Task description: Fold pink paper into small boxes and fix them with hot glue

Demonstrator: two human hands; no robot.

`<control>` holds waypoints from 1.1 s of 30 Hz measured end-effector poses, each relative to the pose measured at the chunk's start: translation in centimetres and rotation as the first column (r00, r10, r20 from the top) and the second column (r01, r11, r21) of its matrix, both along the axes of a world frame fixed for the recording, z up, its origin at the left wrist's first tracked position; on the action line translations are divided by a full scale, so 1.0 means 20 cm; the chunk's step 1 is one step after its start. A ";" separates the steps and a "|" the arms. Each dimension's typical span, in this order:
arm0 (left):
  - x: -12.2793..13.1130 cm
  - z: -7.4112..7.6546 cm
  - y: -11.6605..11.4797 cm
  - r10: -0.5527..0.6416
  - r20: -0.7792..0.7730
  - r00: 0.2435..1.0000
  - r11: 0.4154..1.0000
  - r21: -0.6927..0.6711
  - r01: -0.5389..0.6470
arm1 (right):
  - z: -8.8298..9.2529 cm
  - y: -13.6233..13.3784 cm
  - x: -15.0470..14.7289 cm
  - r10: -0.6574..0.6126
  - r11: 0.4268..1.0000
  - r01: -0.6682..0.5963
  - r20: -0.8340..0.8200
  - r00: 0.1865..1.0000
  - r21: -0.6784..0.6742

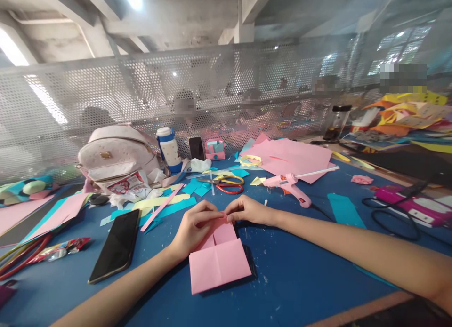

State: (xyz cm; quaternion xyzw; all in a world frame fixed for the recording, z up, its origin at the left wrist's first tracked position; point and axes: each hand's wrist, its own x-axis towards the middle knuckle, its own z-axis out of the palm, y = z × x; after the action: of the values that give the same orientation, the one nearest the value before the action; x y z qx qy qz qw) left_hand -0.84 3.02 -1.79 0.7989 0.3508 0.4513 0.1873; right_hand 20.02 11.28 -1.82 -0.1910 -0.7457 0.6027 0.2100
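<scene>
A folded piece of pink paper (pixel 219 265) lies on the blue table in front of me, its near part a wide creased flap. At its narrower far end, my left hand (pixel 197 227) is closed on the paper's left side and top edge. My right hand (pixel 247 210) pinches the same far edge from the right, its fingertips close to the left ones. The part of the paper under my fingers is hidden. Just beyond my hands lie scissors (pixel 229 189) with red and yellow handles. A pink glue gun (pixel 291 186) rests to the right of them.
A black phone (pixel 116 244) lies left of my left forearm. Behind it stand a pale backpack (pixel 118 150) and a white-and-blue bottle (pixel 168 150). Large pink sheets (pixel 289 155) and blue scraps (pixel 346 210) lie to the right, near a magenta power strip (pixel 413 204). A perforated metal screen (pixel 141 91) borders the back.
</scene>
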 end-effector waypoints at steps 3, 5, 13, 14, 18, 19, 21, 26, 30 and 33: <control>0.01 0.00 0.00 -0.010 -0.007 1.000 1.000 0.010 0.010 | 0.00 0.00 0.00 0.005 1.000 -0.005 0.006 1.000 -0.005; 0.01 0.01 0.00 -0.017 -0.012 1.000 1.000 0.013 0.017 | 0.00 0.00 0.00 0.003 1.000 -0.003 0.012 1.000 -0.007; 0.01 0.02 -0.02 -0.024 -0.040 0.999 1.000 -0.012 0.023 | 0.00 0.01 0.00 0.001 1.000 -0.001 0.032 0.999 -0.010; 0.01 0.02 -0.02 -0.026 -0.038 0.999 1.000 -0.016 0.026 | 0.00 0.01 0.00 0.001 1.000 -0.001 0.034 0.999 -0.012; 0.02 0.03 -0.02 -0.039 -0.009 0.999 0.999 -0.019 0.039 | 0.01 0.01 0.00 0.000 1.000 0.001 0.044 0.999 -0.025; 0.02 0.03 -0.02 -0.042 -0.005 0.999 0.999 -0.014 0.042 | 0.01 0.00 0.00 0.000 1.000 0.002 0.047 0.999 -0.028; 0.02 0.03 -0.02 -0.043 -0.008 0.999 0.999 -0.003 0.043 | 0.02 0.00 0.00 -0.001 0.999 0.003 0.053 0.999 -0.035; 0.03 0.04 -0.02 -0.020 -0.038 0.999 1.000 0.012 0.021 | 0.04 -0.01 0.00 0.012 0.999 -0.009 0.073 0.997 -0.046; 0.03 0.05 -0.03 0.011 -0.042 0.999 1.000 -0.009 -0.011 | 0.05 -0.01 0.00 0.017 0.998 -0.012 0.091 0.996 -0.055; 0.03 0.05 -0.04 0.035 -0.002 0.999 0.998 -0.056 -0.035 | 0.06 -0.02 0.00 0.009 0.998 -0.002 0.103 0.995 -0.063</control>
State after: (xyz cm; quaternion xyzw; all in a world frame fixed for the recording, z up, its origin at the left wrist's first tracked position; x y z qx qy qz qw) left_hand -0.24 2.26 -0.80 0.7873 0.3775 0.4439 0.2014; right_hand 20.03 10.86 -0.65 -0.2265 -0.7370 0.6156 0.1633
